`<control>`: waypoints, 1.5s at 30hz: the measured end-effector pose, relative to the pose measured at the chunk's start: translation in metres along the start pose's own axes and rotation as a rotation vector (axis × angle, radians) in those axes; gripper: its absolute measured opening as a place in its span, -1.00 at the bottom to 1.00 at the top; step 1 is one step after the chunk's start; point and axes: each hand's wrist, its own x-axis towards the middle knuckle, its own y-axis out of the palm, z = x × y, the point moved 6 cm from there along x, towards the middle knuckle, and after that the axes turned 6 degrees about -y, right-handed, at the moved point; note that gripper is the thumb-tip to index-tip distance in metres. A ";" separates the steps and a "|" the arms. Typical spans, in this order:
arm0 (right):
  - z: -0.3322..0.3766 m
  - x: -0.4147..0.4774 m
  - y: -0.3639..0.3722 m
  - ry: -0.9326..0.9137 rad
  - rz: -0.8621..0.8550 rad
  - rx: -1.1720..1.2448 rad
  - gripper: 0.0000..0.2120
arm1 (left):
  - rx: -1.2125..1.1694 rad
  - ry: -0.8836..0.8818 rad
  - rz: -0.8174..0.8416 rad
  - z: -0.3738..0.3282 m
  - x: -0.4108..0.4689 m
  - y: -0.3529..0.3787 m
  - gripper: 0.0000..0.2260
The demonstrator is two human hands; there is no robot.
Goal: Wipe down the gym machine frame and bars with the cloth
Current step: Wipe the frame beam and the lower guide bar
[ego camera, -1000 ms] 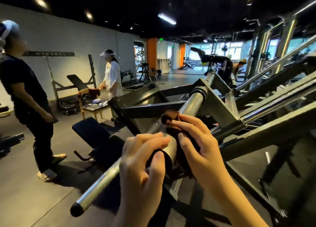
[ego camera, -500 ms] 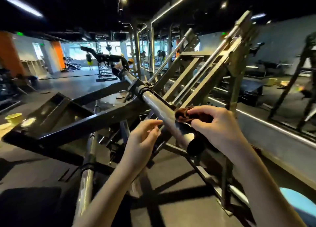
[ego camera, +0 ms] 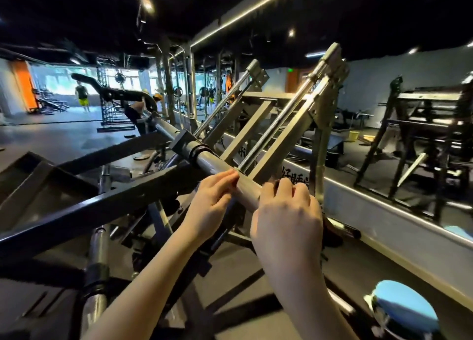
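Half a second ago the right hand (ego camera: 286,219) held the brown cloth out in the open, on the side of the shiny bar (ego camera: 217,165). Now that hand has rolled over the top of the bar and is curled tight around it, so the cloth (ego camera: 275,184) is almost all hidden under the palm. Only a little dark fuzzy edge peeks out by the knuckles. The left hand (ego camera: 212,201) has moved up too. Its fingertips (ego camera: 231,179) now pinch the bar just beside the right hand, and it holds nothing else. This likely means the person is set to slide the cloth along the bar, so this wipe is only just starting. The black collar (ego camera: 197,151) sits a bit further up the bar, and the cloth would bump into it there. Slanted grey frame rails (ego camera: 276,137) cross close behind the hands, so there is not much room for fingers. A dark frame beam (ego camera: 107,204) runs low on the left, and it looks not yet wiped. A round blue pad (ego camera: 407,306) sits at the bottom right, well apart from the hands. Far back on the left, a person in yellow shorts (ego camera: 82,96) stands on the gym floor, out of the way.
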 end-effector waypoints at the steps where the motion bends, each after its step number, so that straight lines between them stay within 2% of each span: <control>1: 0.002 0.001 0.002 0.015 0.013 -0.024 -0.56 | 0.014 0.012 0.011 0.001 0.002 -0.002 -0.57; 6: 0.008 0.004 0.004 0.107 0.115 -0.069 -0.52 | 0.014 0.076 0.059 -0.002 0.004 -0.005 -0.58; 9: 0.008 0.003 -0.003 0.053 0.096 -0.027 -0.53 | 0.015 0.077 0.042 -0.001 0.006 -0.003 -0.60; 12: -0.002 -0.007 -0.009 -0.032 0.069 0.065 -0.54 | -0.007 0.153 0.029 0.004 0.009 -0.001 -0.63; 17: -0.002 -0.030 -0.020 0.069 0.026 0.076 -0.52 | 0.038 0.254 0.048 0.010 0.011 0.000 -0.58; 19: 0.005 -0.037 -0.018 0.155 -0.020 0.064 -0.54 | 0.082 0.287 0.076 0.010 0.011 -0.002 -0.61; 21: 0.010 -0.045 -0.022 0.233 -0.152 0.098 -0.55 | 0.119 0.336 0.119 0.007 0.013 -0.006 -0.61; 25: 0.032 -0.049 -0.028 0.312 -0.281 0.138 -0.55 | 0.110 0.389 0.247 0.006 0.019 -0.015 -0.55; 30: 0.053 -0.022 -0.009 0.299 -0.178 0.114 -0.48 | -0.099 0.372 0.377 0.022 0.035 -0.030 -0.66; 33: 0.058 0.013 0.005 0.302 -0.203 0.102 -0.50 | -0.079 0.314 0.252 0.045 0.061 -0.046 -0.66; 35: 0.068 0.039 0.025 0.264 -0.129 0.080 -0.54 | 0.000 0.252 0.176 0.064 0.084 -0.052 -0.63; 37: 0.078 0.056 0.043 0.238 -0.064 0.041 -0.55 | 0.047 0.202 0.160 0.084 0.105 -0.052 -0.61; 39: 0.082 0.062 0.050 0.214 -0.070 -0.003 -0.49 | 0.109 0.194 0.151 0.099 0.123 -0.051 -0.58; 42: 0.082 0.059 0.054 0.196 -0.105 -0.079 -0.41 | 0.240 0.242 0.149 0.114 0.134 -0.049 -0.56; 45: 0.082 0.061 0.055 0.157 -0.043 -0.134 -0.35 | 0.293 0.339 0.152 0.125 0.142 -0.047 -0.53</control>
